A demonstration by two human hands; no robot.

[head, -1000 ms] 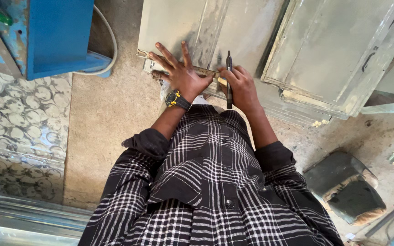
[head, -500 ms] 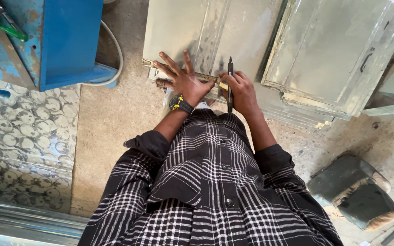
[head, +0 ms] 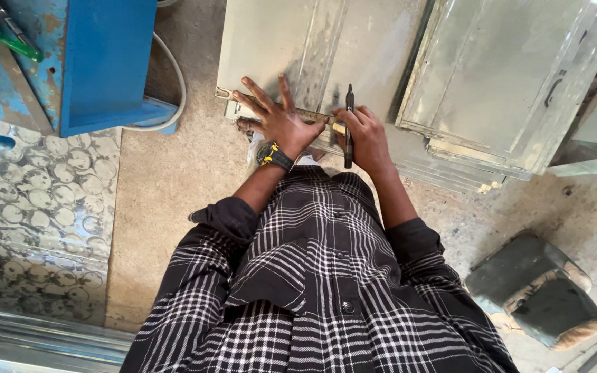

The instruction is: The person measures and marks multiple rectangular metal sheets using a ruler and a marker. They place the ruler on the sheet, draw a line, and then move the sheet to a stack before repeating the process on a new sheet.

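Two hands work one metal sheet (head: 278, 41). My left hand (head: 281, 121) lies spread and unclenched, pinning a metal ruler (head: 312, 114) flat along the sheet's near edge. My right hand (head: 364, 135) is clenched round a black marker (head: 348, 124), just beside the ruler's right end, its long axis crossing the ruler's. Right of the sheet lies a stack of panels (head: 513, 76); left stands a blue workbench (head: 105, 62), all on a dusty concrete floor (head: 174, 179).

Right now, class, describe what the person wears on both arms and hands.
Both arms wear black shirt sleeves with white checks, pushed up above the elbows. The left hand has a black wristwatch with yellow accents at its wrist. The right hand is bare, without gloves or rings visible.
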